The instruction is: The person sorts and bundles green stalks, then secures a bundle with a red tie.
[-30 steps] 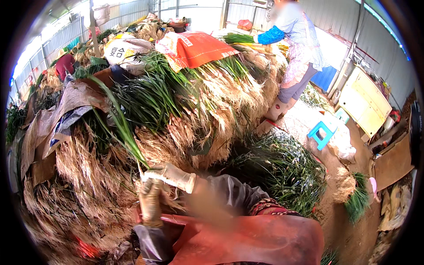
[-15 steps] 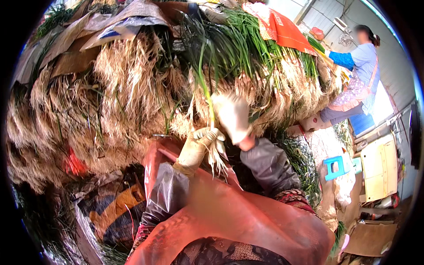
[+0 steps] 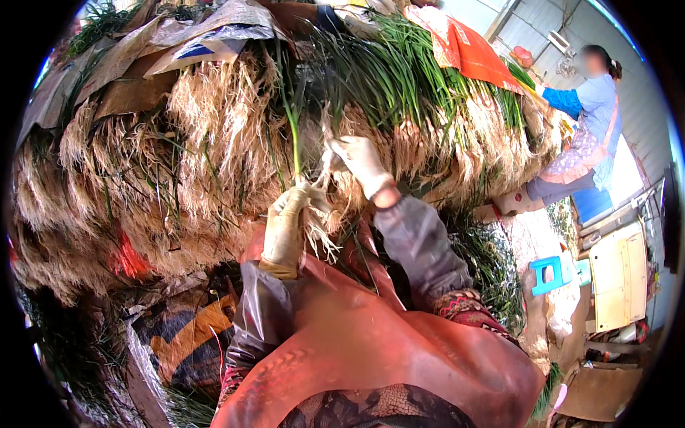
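Note:
My left hand [image 3: 291,214], in a pale work glove, is closed around a scallion [image 3: 296,146]. Its green leaves point away from me, and its white roots [image 3: 320,239] hang below the fingers. Just above and to the right, my gloved right hand [image 3: 360,160] has its fingers pinched on a pale, limp strip [image 3: 327,128] that looks like scallion skin. The strip seems to run down toward the left hand, though its lower end is unclear. Directly beyond both hands lies a big heap of scallions [image 3: 407,71], roots [image 3: 221,135] hanging over the near side.
Sacking [image 3: 128,89] and an orange-red sheet [image 3: 471,50] cover parts of the heap. A red apron [image 3: 399,342] spreads over my lap. Scallion leaves [image 3: 492,264] litter the floor at right, near a blue stool [image 3: 547,277]. Another person [image 3: 596,114] stands at the heap's far right end.
Both hands have shifted left with the scallion. My right hand, blurred earlier beside the stem, has moved up and left and now pinches the pale strip. The view has turned slightly.

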`<state>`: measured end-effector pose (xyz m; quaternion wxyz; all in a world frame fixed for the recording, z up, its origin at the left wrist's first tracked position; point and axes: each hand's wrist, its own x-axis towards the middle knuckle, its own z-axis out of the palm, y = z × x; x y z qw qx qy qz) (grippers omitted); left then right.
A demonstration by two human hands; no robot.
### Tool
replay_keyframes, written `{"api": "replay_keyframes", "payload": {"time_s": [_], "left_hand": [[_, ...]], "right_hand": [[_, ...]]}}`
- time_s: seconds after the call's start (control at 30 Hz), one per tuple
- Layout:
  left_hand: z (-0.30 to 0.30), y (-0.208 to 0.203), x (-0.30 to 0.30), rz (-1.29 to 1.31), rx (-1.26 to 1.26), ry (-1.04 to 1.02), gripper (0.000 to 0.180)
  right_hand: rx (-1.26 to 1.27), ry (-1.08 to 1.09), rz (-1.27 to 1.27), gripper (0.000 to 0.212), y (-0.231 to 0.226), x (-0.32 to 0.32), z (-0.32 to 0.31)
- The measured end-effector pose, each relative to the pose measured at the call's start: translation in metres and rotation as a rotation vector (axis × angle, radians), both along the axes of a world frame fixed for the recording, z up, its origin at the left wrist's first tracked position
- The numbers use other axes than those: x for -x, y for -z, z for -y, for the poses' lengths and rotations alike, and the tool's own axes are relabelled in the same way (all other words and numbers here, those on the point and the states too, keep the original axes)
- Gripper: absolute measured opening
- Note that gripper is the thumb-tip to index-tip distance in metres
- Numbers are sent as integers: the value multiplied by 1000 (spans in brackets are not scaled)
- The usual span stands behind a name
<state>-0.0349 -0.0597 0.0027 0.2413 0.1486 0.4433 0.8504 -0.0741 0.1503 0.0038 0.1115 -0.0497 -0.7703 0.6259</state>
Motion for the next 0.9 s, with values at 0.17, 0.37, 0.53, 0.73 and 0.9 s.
{"api": "replay_keyframes", "payload": {"time_s": [0.17, 0.37, 0.53, 0.73, 0.9], "left_hand": [[-2, 10, -3, 52, 74, 42, 24], [-15, 30, -18, 391, -329, 302, 21], [-12, 26, -29, 347, -85, 118, 26], [-29, 22, -37, 204, 58, -110, 9], [-55, 21, -47, 12, 279, -182, 5]], "right_hand": [[-9, -59, 3, 26, 4, -53, 21], [569, -304, 273, 30, -32, -80, 52], [275, -190, 116, 21, -12, -73, 48], [-762, 419, -233, 23, -18, -90, 53], [-1259, 402, -254, 24, -32, -92, 29]]}}
